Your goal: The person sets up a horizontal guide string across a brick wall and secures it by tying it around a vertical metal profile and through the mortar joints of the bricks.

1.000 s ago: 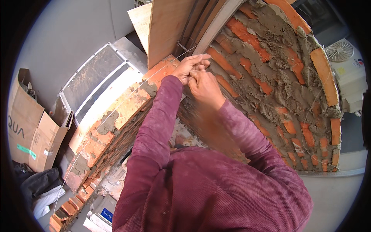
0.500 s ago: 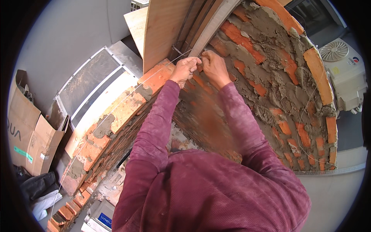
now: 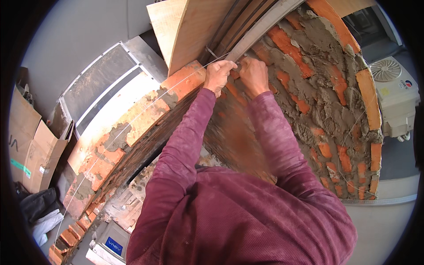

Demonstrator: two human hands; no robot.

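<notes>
My left hand [image 3: 217, 76] and my right hand [image 3: 254, 77] are raised close together at the top of the brick wall [image 3: 181, 86], both with fingers pinched closed. The fingertips nearly meet, and whatever is between them is too small to make out. A taut white string [image 3: 132, 126] runs along the wall top from the lower left, ending just above my left hand. Beside that end, a thin metal rod [image 3: 212, 52] sticks out near a pale upright post [image 3: 260, 33]. To the right of my hands is a brick wall face [image 3: 324, 84] smeared with grey mortar.
Plywood boards [image 3: 194, 33] stand behind the wall's end. A white-framed panel [image 3: 101, 79] leans at left, above a cardboard box [image 3: 33, 137]. Loose bricks [image 3: 70, 236] lie lower left. An air-conditioner unit [image 3: 395, 95] is at far right. A thin line [image 3: 339, 161] hangs across the mortared wall.
The whole view has shifted slightly. My hands stay together by the post; my right hand has turned so its knuckles face up more, and the fingers remain closed.
</notes>
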